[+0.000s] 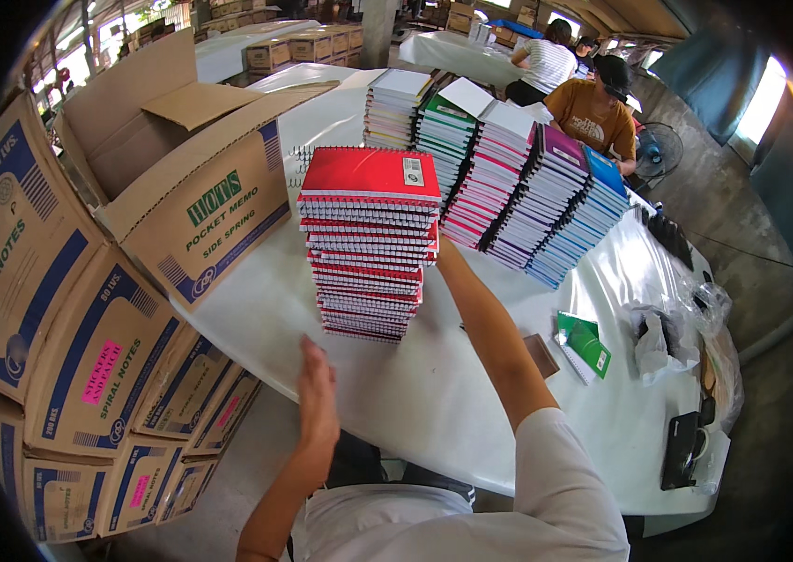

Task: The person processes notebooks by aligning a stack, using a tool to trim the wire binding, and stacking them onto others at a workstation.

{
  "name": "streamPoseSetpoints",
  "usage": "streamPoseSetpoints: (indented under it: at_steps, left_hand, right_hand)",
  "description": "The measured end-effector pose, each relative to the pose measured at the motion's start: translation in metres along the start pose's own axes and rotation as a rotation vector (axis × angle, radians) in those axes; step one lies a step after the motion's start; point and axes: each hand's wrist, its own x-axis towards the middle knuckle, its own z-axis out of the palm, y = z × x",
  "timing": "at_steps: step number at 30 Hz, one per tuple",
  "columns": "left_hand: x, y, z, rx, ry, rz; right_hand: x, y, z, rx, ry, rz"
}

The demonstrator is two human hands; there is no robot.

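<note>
A tall stack of red spiral notebooks (368, 244) stands on the white-covered table in front of me, its top red cover facing up. My right hand (446, 255) reaches to the right side of this stack; its fingers are hidden behind the notebooks. Just below the stack's near left corner, my left hand (318, 389) is held edge-on above the table with straight fingers, and nothing shows in it. Beyond the red stack stand stacks of green notebooks (443, 131), pink-edged notebooks (495, 169), purple notebooks (551, 183) and blue notebooks (593, 215).
An open cardboard box (218, 211) is left of the red stack, with closed boxes (96, 365) piled beside the table. A green notebook (584, 347), a plastic bag (663, 347) and a black case (680, 451) lie at right. A co-worker (593, 108) sits beyond the stacks near a fan (657, 150).
</note>
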Motion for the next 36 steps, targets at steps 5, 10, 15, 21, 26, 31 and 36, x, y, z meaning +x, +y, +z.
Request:
streamPoseSetpoints:
  at_steps: [5, 10, 15, 21, 26, 31, 36]
  left_hand:
    - [0.016, -0.024, 0.027, -0.12, -0.062, -0.159]
    - [0.037, -0.037, 0.03, 0.081, 0.02, -0.102]
    - [0.072, -0.013, 0.018, 0.249, -0.055, -0.16]
    - [0.14, 0.032, -0.008, 0.329, -0.49, -0.129]
    - [0.185, 0.055, 0.002, 0.349, -0.699, -0.117]
    - [0.238, 0.033, -0.002, 0.239, -0.692, -0.045]
    - [0.268, 0.02, -0.018, 0.171, -0.55, 0.137]
  right_hand:
    - [-0.003, 0.008, 0.007, 0.018, -0.067, 0.04]
    - [-0.022, 0.03, 0.017, 0.051, -0.076, 0.022]
    - [-0.065, 0.075, 0.042, 0.133, 0.009, -0.082]
    - [-0.094, 0.111, 0.125, 0.249, 0.516, -0.278]
    - [-0.081, 0.119, 0.155, -0.044, 0.923, -0.312]
    - [-0.09, 0.118, 0.177, -0.133, 0.948, -0.287]
    - [-0.092, 0.126, 0.185, -0.335, 0.934, -0.308]
